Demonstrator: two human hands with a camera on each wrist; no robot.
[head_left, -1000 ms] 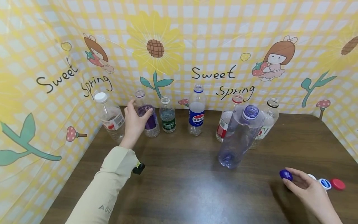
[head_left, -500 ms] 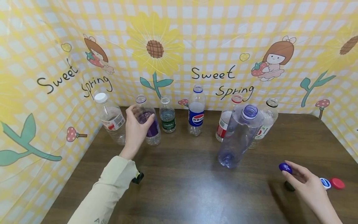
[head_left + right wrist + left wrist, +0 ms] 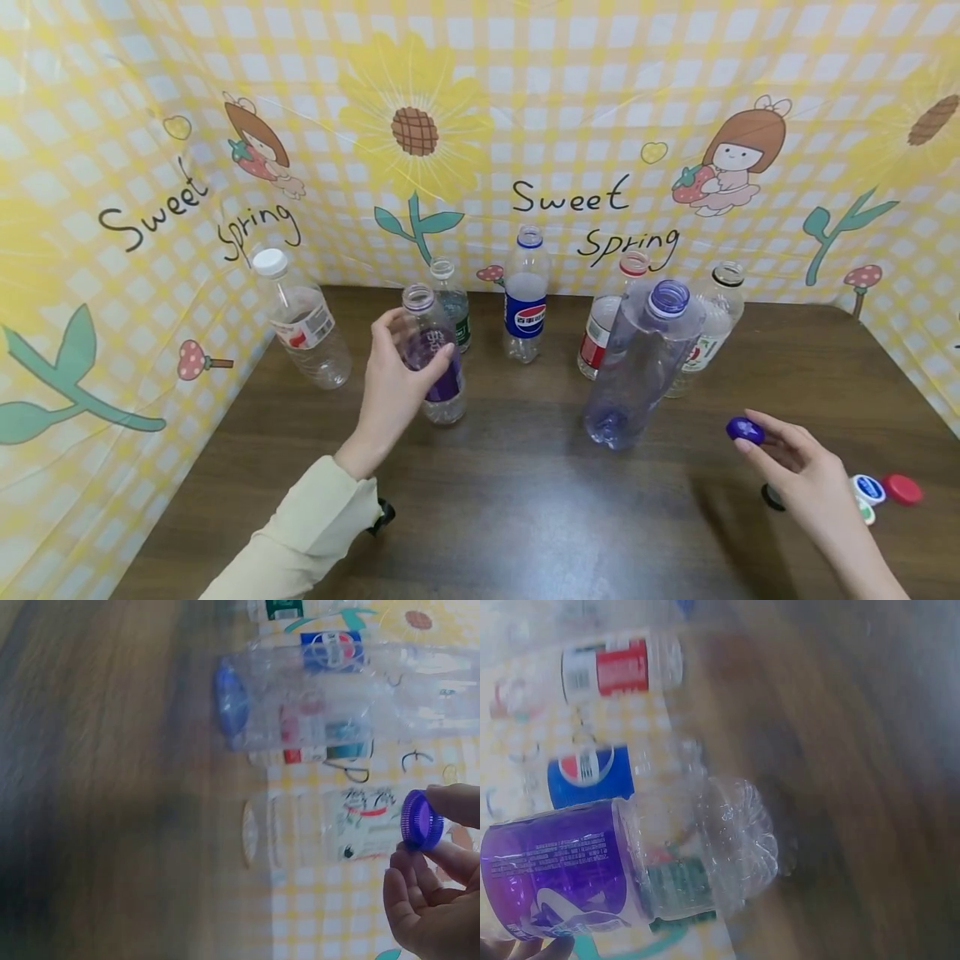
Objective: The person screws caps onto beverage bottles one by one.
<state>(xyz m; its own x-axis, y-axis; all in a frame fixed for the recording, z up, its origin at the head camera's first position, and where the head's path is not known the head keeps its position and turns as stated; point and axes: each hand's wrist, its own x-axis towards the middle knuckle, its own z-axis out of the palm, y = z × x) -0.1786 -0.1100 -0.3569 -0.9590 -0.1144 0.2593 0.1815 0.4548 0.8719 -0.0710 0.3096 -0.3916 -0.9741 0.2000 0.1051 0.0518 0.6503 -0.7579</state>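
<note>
We see one capped bottle (image 3: 306, 321), six uncapped, left grip (image 3: 393, 385) curled round a purple-labelled bottle (image 3: 444, 388), right grip (image 3: 812, 477) pinching a purple cap (image 3: 745, 431).

Printed cloth backdrop (image 3: 570, 50), yellow-and-white check, behind a dark wood tabletop (image 3: 480, 492).
Cloth bears sunflowers, mushrooms, strawberry-holding figures and "Sweet Spring" lettering. Standing near the rear edge, from left: white-capped bottle (image 3: 303, 325); small green-labelled bottle (image 3: 462, 327), partly hidden; blue-labelled bottle (image 3: 527, 308), open; red-labelled bottle (image 3: 595, 342), open; clear bottle with black neck ring (image 3: 724, 317), open. Lying at right: red cap (image 3: 902, 490), blue-and-white cap (image 3: 868, 488), green-and-white cap (image 3: 867, 511), dark cap (image 3: 772, 497), the last partly hidden.
</note>
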